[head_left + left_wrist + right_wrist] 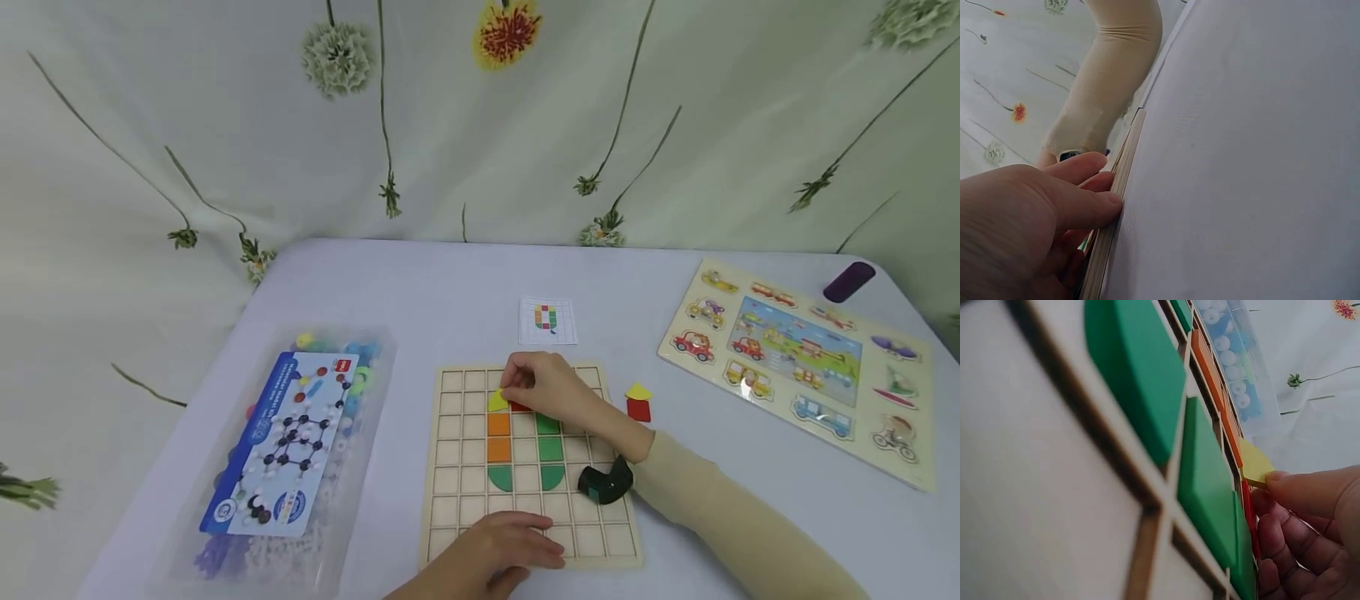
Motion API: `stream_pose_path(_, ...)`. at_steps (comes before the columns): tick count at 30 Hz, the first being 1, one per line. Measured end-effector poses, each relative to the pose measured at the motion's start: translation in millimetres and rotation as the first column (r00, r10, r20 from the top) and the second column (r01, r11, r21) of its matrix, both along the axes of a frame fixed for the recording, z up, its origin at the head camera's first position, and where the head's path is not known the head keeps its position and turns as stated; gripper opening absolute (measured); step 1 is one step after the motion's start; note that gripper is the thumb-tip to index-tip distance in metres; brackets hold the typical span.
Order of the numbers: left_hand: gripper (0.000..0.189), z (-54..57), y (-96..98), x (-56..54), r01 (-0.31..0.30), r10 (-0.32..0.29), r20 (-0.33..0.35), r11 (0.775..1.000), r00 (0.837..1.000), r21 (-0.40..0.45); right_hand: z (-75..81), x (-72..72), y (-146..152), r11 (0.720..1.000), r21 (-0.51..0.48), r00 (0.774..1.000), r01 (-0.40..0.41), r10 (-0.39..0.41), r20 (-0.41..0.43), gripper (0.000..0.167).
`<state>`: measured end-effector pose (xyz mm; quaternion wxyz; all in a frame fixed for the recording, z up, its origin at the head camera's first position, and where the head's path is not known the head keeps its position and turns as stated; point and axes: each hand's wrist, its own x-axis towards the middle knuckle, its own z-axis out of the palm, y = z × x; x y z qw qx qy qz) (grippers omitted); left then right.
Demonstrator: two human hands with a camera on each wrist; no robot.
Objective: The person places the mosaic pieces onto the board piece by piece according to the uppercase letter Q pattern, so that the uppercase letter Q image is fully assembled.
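My right hand [542,385] pinches a yellow quarter-round tile [1256,464] between thumb and fingers, at an upper square of the wooden grid board [448,481]. In the head view the yellow tile [497,402] sits just above an orange square tile [498,425]. A red tile [519,407] shows partly under the hand. Green tiles [551,449] form a column on the right, and a green rounded tile [500,477] lies below the orange ones. My left hand [501,550] rests on the board's near edge, its thumb touching the side [1124,181].
Right of the board lie a yellow tile [638,391] and a red square tile [638,410]. A pattern card [530,332] lies behind it. A molecular model kit box [358,492] stands left; a vehicle puzzle [720,337] and dark purple object [849,282] are right.
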<state>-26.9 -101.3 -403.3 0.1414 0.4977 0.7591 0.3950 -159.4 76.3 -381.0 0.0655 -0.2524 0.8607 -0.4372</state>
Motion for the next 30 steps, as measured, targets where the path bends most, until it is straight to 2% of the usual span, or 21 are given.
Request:
stream_pose_path(3,0.036,3.2,0.4,0.9,-0.029,0.03,0.021,0.999,0.999,-0.039,3.5,-1.3,0,1.0,0.022,1.0,-0.016,0.016,-0.02,0.013)
stream_pose_path(6,0.037,4.3,0.6,1.5,-0.049,0.05,0.013,0.997,0.999,-0.064,6.6,-2.5,1,0.999,0.039,0.999,-0.012,0.013,-0.032,0.013)
stream_pose_path(13,0.038,6.0,-1.1,3.7,-0.072,0.072,-0.012,0.996,0.997,-0.048,7.5,-4.9,0,0.998,0.056,0.998,0.0,0.004,-0.067,0.006)
stream_pose_path(16,0.038,5.7,-1.3,2.8,-0.085,0.084,-0.008,0.995,0.996,-0.044,16.6,-6.7,6,0.999,0.037,0.997,0.02,-0.017,-0.072,0.003)
stream_pose_path(19,0.039,6.5,-0.7,2.9,-0.094,0.094,0.002,0.995,0.996,-0.041,32.4,-5.2,22,0.998,0.0,0.994,0.055,-0.055,-0.09,0.006)
stream_pose_path(24,0.039,9.0,-0.7,4.8,-0.101,0.101,0.013,0.994,0.995,-0.037,51.7,10.4,71,0.985,-0.014,0.979,0.169,-0.17,-0.11,0.013)
stream_pose_path(30,0.04,9.0,-1.1,5.8,-0.11,0.11,0.006,0.994,0.994,-0.028,42.1,38.6,122,0.942,0.079,0.945,0.326,-0.325,-0.024,0.021)
